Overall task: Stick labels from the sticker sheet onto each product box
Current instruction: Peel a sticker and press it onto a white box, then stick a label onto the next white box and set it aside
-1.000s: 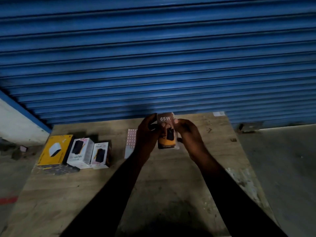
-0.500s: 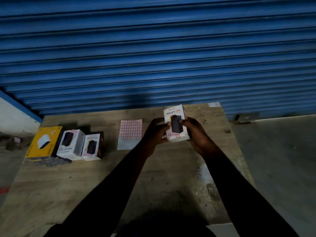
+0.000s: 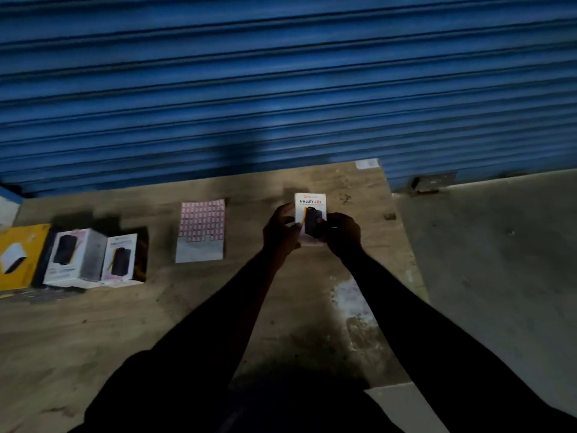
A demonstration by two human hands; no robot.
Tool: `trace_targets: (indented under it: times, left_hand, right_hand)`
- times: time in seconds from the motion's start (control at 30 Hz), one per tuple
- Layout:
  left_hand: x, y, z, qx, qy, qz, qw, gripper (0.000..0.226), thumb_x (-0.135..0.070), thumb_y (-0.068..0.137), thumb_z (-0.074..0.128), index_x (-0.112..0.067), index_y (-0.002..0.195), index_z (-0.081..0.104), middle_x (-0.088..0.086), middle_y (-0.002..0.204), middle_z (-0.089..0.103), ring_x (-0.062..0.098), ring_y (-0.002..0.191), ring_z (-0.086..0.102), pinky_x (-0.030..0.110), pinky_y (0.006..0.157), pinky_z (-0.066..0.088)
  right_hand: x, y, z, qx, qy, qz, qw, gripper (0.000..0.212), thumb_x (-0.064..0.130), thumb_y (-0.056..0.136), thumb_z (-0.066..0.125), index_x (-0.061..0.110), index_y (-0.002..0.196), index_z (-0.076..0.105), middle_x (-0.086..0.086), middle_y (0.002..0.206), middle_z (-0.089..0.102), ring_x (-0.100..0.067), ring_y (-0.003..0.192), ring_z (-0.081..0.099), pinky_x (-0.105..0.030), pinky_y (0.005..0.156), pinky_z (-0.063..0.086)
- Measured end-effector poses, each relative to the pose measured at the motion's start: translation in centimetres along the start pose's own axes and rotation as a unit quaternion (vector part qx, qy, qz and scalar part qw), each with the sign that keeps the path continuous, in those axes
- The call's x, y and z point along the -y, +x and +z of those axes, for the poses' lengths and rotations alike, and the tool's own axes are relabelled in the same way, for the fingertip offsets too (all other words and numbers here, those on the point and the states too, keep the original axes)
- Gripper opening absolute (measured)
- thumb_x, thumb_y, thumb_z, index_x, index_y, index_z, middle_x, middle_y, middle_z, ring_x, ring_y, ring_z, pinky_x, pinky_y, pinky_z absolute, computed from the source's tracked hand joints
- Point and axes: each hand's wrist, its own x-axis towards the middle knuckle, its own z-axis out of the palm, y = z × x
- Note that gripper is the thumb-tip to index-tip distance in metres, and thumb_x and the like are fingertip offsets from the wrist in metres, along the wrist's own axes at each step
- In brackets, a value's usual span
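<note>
I hold a white product box point(image 3: 309, 204) printed "HALLEY 20K" upright above the wooden table, its front face toward me. My left hand point(image 3: 278, 231) grips its left side and my right hand point(image 3: 342, 234) grips its right side, covering the lower part. The sticker sheet point(image 3: 201, 229), with rows of pink labels, lies flat on the table to the left of my hands. Further left stand two white product boxes point(image 3: 76, 256) point(image 3: 121, 260), side by side, and a yellow box point(image 3: 18, 256) at the frame's left edge.
The wooden table point(image 3: 125, 323) runs from the blue roller shutter point(image 3: 281, 89) toward me; its right edge drops to a grey concrete floor point(image 3: 499, 260). A small white scrap point(image 3: 367, 164) lies at the table's far right corner.
The box has been turned from its orange "65W" face to its white "HALLEY 20K" face. Both hands keep hold of it, and my view has shifted so the sticker sheet is uncovered.
</note>
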Motion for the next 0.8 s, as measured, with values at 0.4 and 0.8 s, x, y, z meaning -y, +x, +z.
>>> trace_targets:
  times: [0.4, 0.8]
  left_hand:
    - [3.7, 2.9, 2.6, 0.052, 0.01, -0.059, 0.997, 0.072, -0.002, 0.066, 0.077, -0.011, 0.131, 0.05, 0.016, 0.124, 0.06, 0.031, 0.111, 0.059, 0.053, 0.09, 0.052]
    - [4.3, 1.9, -1.7, 0.042, 0.083, 0.005, 0.996, 0.068, -0.004, 0.084, 0.069, -0.024, 0.142, 0.04, 0.013, 0.132, 0.056, 0.03, 0.113, 0.06, 0.05, 0.093, 0.052]
  right_hand:
    - [-3.3, 2.8, 0.0, 0.051, -0.023, 0.061, 0.997, 0.039, 0.033, 0.079, 0.078, 0.015, 0.113, 0.072, -0.007, 0.117, 0.07, -0.022, 0.11, 0.063, -0.028, 0.093, 0.046]
    - [-4.1, 2.5, 1.5, -0.036, -0.052, -0.006, 0.998, 0.034, 0.022, 0.087, 0.069, -0.002, 0.11, 0.064, -0.022, 0.114, 0.064, -0.036, 0.111, 0.056, -0.032, 0.088, 0.035]
